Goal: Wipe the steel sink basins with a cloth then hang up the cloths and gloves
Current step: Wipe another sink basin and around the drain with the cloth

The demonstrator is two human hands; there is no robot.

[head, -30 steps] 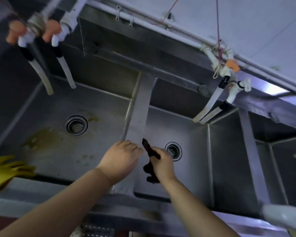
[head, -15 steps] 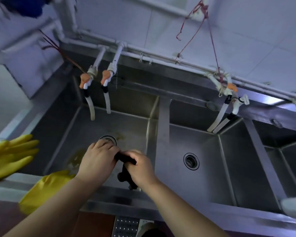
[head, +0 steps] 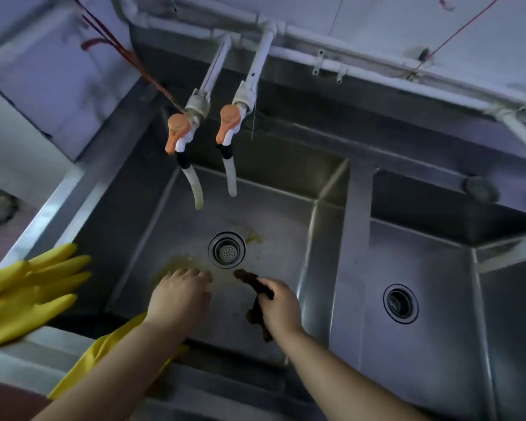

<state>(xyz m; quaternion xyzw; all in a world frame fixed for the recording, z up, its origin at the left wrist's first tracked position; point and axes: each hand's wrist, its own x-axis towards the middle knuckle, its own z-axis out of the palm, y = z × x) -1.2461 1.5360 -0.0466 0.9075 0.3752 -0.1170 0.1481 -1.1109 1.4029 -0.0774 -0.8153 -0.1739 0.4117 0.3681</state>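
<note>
Your right hand (head: 278, 308) is clenched around a dark brown cloth (head: 253, 285), bunched into a twist; one end pokes out toward the drain strainer (head: 227, 249) and the other trails down below your wrist. Your left hand (head: 179, 294) is released and holds nothing, its fingers loosely spread, just left of the cloth. Both hands are over the left basin (head: 289, 238), near its front edge; whether your left fingertips touch the steel floor is hard to tell from this angle.

The basin floor carries yellowish-brown staining (head: 176, 262) around the strainer, so the wiping of this basin looks unfinished. The right basin (head: 422, 268) lies across the steel divider, with its own drain (head: 400, 302).

The risks from here, as I judge them: a cloth wadded this tight gives you little contact area, so it may smear the stain instead of lifting it. Open it out flat first. The dangling tail could drag residue across steel you have cleaned. The stain hugs the strainer rim, where a quick pass will likely skip it.

One yellow rubber glove (head: 28, 296) rests on the left ledge, fingers reaching toward the basin; a second glove (head: 104, 354) is draped over the near rim under your left forearm, where that arm could nudge it into the wet basin.
</note>
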